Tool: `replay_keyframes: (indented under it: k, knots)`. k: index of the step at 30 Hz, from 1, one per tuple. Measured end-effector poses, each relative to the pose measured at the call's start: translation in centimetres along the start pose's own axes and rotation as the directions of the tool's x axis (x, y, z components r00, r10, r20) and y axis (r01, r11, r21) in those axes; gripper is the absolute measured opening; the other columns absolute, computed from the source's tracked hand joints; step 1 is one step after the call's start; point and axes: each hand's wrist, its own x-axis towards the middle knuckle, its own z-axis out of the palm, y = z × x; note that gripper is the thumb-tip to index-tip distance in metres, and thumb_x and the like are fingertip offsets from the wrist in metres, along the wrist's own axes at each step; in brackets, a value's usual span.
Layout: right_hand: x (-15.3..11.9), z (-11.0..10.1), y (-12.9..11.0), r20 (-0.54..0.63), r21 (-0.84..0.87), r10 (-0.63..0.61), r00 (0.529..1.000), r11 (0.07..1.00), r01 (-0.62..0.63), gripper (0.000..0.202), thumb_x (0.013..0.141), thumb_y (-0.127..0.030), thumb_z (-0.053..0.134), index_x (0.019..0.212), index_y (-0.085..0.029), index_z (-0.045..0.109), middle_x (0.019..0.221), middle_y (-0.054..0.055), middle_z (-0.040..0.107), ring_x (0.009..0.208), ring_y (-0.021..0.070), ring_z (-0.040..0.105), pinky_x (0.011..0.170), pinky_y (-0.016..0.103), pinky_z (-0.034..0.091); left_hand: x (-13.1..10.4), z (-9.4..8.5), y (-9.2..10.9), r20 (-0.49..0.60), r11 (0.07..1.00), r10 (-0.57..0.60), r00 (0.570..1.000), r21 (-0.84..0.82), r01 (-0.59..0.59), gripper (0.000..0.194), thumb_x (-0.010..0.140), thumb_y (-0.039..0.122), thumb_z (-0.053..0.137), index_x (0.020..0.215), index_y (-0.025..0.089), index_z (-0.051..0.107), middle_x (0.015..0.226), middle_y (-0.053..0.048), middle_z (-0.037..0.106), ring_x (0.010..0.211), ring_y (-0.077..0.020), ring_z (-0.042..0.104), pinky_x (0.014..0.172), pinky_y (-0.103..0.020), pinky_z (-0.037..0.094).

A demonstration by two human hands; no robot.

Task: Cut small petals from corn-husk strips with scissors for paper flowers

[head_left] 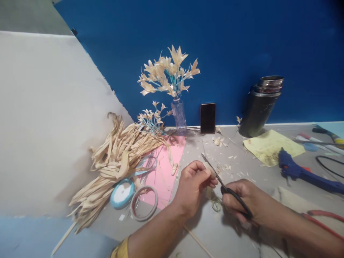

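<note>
My left hand (195, 184) pinches a small pale piece of dried husk (210, 169) between thumb and fingers. My right hand (243, 200) grips black-handled scissors (236, 201), their blades pointing up and to the left, right beside the husk piece. Whether the blades are closed on the husk I cannot tell. Below the hands lies a small greenish curled strip (216, 205). Pale scraps (227, 167) are scattered over the grey table (193, 233) past my fingers.
A bundle of dried husks (115, 161) lies left, near blue ribbon (123, 193), a tape roll (144, 203) and pink paper (168, 168). Behind stand husk flowers (169, 71) in a clear bottle (179, 116), a phone (208, 118) and a flask (259, 107). Right: a blue glue gun (295, 166), red-handled pliers (322, 218).
</note>
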Motion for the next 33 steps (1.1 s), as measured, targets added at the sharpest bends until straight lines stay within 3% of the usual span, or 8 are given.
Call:
replay_keyframes:
  k: [4, 10, 15, 19, 24, 28, 33]
  knots:
    - [0.1, -0.1, -0.2, 0.002, 0.031, -0.018, 1.000, 0.999, 0.018, 0.054, 0.080, -0.062, 0.060, 0.048, -0.020, 0.046, 0.038, -0.005, 0.040, 0.035, 0.0059, 0.028, 0.037, 0.023, 0.019, -0.1, 0.1, 0.0, 0.007, 0.999, -0.031, 1.000, -0.030, 0.031, 0.019, 0.074, 0.020, 0.068, 0.071, 0.017, 0.050, 0.064, 0.000, 0.061, 0.062, -0.0121, 0.059, 0.064, -0.025, 0.043]
    - [0.2, -1.1, -0.2, -0.115, 0.050, -0.069, 0.991, 0.996, 0.075, 0.051, 0.081, -0.065, 0.059, 0.061, -0.019, 0.051, 0.051, -0.001, 0.054, 0.041, 0.0071, 0.034, 0.041, 0.022, 0.025, -0.1, 0.0, 0.0, 0.005, 1.000, -0.029, 1.000, -0.009, 0.029, 0.016, 0.074, 0.018, 0.066, 0.073, 0.018, 0.049, 0.066, -0.001, 0.064, 0.060, -0.0131, 0.060, 0.063, -0.026, 0.044]
    - [0.2, -1.2, 0.1, 0.004, -0.067, -0.129, 0.992, 0.989, 0.129, 0.056, 0.086, -0.068, 0.051, 0.065, -0.016, 0.056, 0.057, 0.001, 0.057, 0.046, 0.0087, 0.041, 0.045, 0.022, 0.029, 0.0, 0.0, 0.0, 0.008, 0.999, -0.005, 1.000, -0.031, 0.006, 0.015, 0.073, 0.016, 0.065, 0.074, 0.018, 0.050, 0.062, 0.002, 0.061, 0.059, -0.0119, 0.059, 0.064, -0.025, 0.044]
    - [0.2, -0.7, 0.1, 0.035, -0.083, -0.134, 0.990, 0.987, 0.137, 0.060, 0.084, -0.072, 0.050, 0.061, -0.016, 0.055, 0.051, 0.000, 0.052, 0.044, 0.0088, 0.040, 0.045, 0.023, 0.029, -0.1, 0.1, 0.1, 0.021, 1.000, -0.009, 1.000, -0.027, 0.009, 0.013, 0.072, 0.015, 0.063, 0.073, 0.017, 0.050, 0.067, 0.000, 0.063, 0.062, -0.0123, 0.061, 0.064, -0.025, 0.044]
    - [0.3, -0.8, -0.2, -0.061, 0.010, -0.108, 0.992, 0.994, 0.109, 0.057, 0.080, -0.072, 0.055, 0.060, -0.019, 0.049, 0.050, -0.003, 0.048, 0.042, 0.0080, 0.036, 0.043, 0.023, 0.028, -0.1, -0.1, 0.1, 0.007, 0.999, -0.050, 0.999, 0.004, 0.050, 0.014, 0.072, 0.017, 0.063, 0.073, 0.017, 0.049, 0.066, -0.002, 0.066, 0.059, -0.0141, 0.062, 0.062, -0.026, 0.044]
    - [0.3, -1.4, -0.4, -0.148, -0.004, -0.127, 0.981, 0.992, 0.128, 0.052, 0.083, -0.066, 0.056, 0.062, -0.019, 0.049, 0.053, -0.002, 0.050, 0.047, 0.0098, 0.040, 0.045, 0.023, 0.031, 0.0, -0.4, 0.1, -0.013, 0.998, -0.050, 0.999, 0.032, 0.050, 0.012, 0.071, 0.016, 0.062, 0.077, 0.018, 0.052, 0.055, 0.002, 0.058, 0.052, -0.0112, 0.055, 0.057, -0.024, 0.040]
    - [-0.1, -1.7, -0.4, 0.010, -0.078, -0.144, 0.990, 0.986, 0.144, 0.058, 0.085, -0.070, 0.051, 0.067, -0.015, 0.057, 0.059, 0.002, 0.057, 0.047, 0.0089, 0.041, 0.046, 0.023, 0.030, 0.1, -0.4, 0.7, -0.015, 0.997, -0.028, 0.999, 0.072, 0.029, 0.012, 0.071, 0.019, 0.067, 0.072, 0.017, 0.055, 0.057, 0.002, 0.055, 0.054, -0.0091, 0.051, 0.058, -0.023, 0.039]
